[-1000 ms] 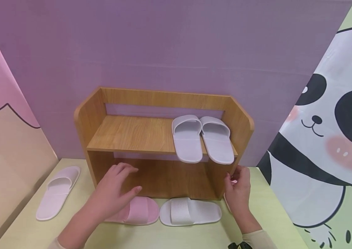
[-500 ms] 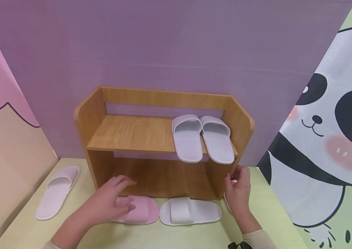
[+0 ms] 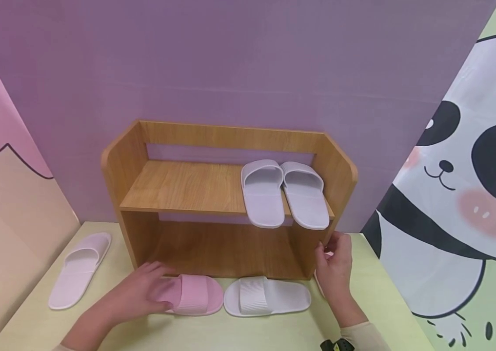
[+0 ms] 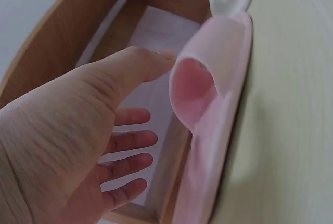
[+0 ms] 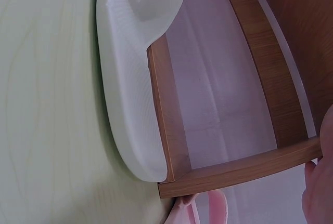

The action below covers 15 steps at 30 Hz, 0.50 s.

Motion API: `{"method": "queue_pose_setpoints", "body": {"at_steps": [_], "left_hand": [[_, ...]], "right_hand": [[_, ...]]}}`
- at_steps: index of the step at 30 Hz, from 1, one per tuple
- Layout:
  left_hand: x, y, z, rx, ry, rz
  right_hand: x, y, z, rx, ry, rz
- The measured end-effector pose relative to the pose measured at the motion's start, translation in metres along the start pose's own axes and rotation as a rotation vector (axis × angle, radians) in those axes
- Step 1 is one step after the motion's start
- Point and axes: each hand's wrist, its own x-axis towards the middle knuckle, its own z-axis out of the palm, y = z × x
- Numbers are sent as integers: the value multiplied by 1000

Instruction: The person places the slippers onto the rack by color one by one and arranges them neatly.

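A wooden two-tier shoe rack (image 3: 186, 187) stands against the purple backdrop. My right hand (image 3: 335, 265) grips the front edge of its right side panel (image 5: 250, 167), thumb and fingers on either side. My left hand (image 3: 131, 295) is by the heel end of a pink slipper (image 3: 195, 295) in front of the rack. In the left wrist view its fingers are spread and loosely extended beside that slipper, thumb near the strap opening. A white slipper with a ribbed strap (image 3: 289, 296) lies toe to toe with the pink one.
Two pale slippers (image 3: 265, 209) sit side by side on the right of the upper shelf, heels overhanging. A pale pink slipper (image 3: 76, 273) lies on the table at left. Another pink slipper (image 5: 221, 206) lies beyond the right panel, partly hidden.
My left hand has come down and left from in front of the lower shelf to the heel end of the pink slipper. My right hand stays on the side panel.
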Motion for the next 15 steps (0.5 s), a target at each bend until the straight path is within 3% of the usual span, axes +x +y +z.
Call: {"method": "queue_pose_setpoints", "body": {"at_steps": [5, 15], "left_hand": [[-6, -12, 5, 36, -19, 25], [-17, -25, 15, 53, -22, 3]], "right_hand": [[0, 0, -1, -14, -6, -1], [-1, -1, 0, -33, -19, 18]]}}
